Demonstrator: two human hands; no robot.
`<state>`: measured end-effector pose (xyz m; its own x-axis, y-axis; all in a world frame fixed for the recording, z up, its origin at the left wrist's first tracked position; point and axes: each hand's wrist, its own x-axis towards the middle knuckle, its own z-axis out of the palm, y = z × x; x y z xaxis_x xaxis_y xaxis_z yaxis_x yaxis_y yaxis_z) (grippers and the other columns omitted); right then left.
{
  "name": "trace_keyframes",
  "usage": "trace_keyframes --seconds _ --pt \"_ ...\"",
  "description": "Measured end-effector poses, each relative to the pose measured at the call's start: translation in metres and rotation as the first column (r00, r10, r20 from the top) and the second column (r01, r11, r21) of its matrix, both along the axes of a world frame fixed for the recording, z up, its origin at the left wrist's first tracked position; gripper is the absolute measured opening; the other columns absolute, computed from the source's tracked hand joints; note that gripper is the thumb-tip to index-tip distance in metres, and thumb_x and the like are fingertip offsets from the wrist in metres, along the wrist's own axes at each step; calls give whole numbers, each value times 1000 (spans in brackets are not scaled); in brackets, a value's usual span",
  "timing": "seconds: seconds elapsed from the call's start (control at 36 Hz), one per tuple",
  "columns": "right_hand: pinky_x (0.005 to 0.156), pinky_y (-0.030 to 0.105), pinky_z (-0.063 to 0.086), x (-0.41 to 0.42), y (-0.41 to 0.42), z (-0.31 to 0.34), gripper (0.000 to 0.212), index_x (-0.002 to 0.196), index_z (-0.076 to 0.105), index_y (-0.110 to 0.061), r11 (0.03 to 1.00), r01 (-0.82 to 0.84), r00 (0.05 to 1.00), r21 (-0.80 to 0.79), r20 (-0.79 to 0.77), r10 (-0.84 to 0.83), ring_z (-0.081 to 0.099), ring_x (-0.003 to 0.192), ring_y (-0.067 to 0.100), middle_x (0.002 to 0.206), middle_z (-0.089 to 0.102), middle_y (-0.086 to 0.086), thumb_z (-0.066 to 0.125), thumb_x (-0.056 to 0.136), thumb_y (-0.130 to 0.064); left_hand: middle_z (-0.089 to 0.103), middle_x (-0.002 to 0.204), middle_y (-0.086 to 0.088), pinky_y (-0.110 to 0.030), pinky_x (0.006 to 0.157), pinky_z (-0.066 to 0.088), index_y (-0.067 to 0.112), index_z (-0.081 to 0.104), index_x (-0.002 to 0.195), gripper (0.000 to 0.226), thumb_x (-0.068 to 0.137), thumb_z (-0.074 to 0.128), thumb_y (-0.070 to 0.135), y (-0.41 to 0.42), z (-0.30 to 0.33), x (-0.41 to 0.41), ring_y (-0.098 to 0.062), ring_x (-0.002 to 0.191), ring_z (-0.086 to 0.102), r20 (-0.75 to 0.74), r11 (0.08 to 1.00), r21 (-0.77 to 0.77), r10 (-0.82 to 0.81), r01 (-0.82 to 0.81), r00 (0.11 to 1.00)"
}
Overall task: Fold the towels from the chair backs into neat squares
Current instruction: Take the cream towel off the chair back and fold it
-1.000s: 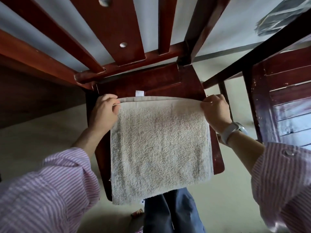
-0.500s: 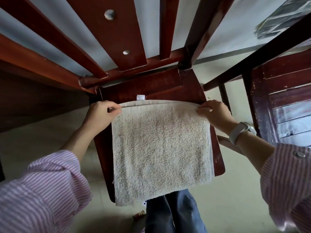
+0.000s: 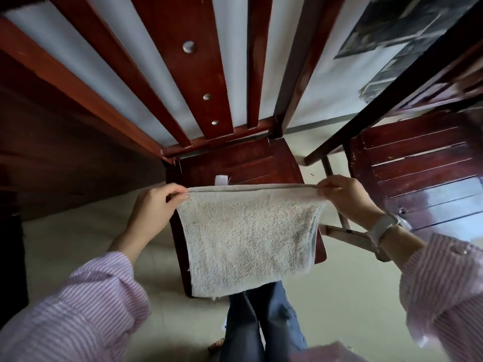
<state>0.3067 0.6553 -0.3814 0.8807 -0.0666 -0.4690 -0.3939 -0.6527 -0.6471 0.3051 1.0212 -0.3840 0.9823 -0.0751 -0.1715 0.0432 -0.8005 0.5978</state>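
You've lifted the nubby beige towel (image 3: 248,236) off the glossy red wooden chair seat (image 3: 235,163); your left hand (image 3: 156,205) and right hand (image 3: 345,197) pinch its top corners, stretched taut.

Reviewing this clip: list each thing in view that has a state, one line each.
towel: folded double, held up by its top corners, hanging in front of the chair seat
left hand: pinches the top left corner
right hand: pinches the top right corner
chair: upright, a white tag showing above the towel's edge
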Motion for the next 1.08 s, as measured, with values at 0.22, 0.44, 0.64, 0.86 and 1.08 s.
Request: trace_keyframes --seconds 0.22,0.44,0.64,0.86,1.08 --pt "61 6 40 -40 -7 87 20 100 63 -15 1000 17 998 5 58 -18 52 75 16 84 59 5 61 83 -4 71 83 -11 -11 77 45 3 73 87 16 71 75 4 6 93 -34 -13 76 65 172 998 36 -64 59 983" --pt "76 29 43 -22 -20 166 4 81 66 3 966 -54 841 -251 510 180 54 81 30 83 56 12 65 78 3 70 81 -11 -18 76 44 3 69 101 28 74 72 8 1 180 -27 -21 72 64 436 991 121 -107 60 894" --pt "71 38 46 -13 -19 190 9 81 65 -1 910 -74 691 -407 638 341 55 78 30 83 60 13 57 82 -3 71 77 -9 -25 71 44 0 72 83 8 75 72 3 3 188 -15 -21 75 59 524 973 217 -183 77 832" --pt "76 38 48 -34 -25 164 13 95 65 -9 873 -360 854 -329 262 450 56 92 23 93 60 2 54 89 -11 59 76 4 -33 71 46 18 71 77 7 74 74 12 7 166 -41 -15 74 57 -101 987 100 -119 129 988" --pt "69 38 48 -3 5 145 14 96 62 0 958 -70 898 -278 400 182 59 81 32 97 58 13 51 90 -8 68 90 -7 -30 66 43 10 69 91 11 83 65 15 -5 151 -17 -25 83 59 120 974 167 135 -154 984"
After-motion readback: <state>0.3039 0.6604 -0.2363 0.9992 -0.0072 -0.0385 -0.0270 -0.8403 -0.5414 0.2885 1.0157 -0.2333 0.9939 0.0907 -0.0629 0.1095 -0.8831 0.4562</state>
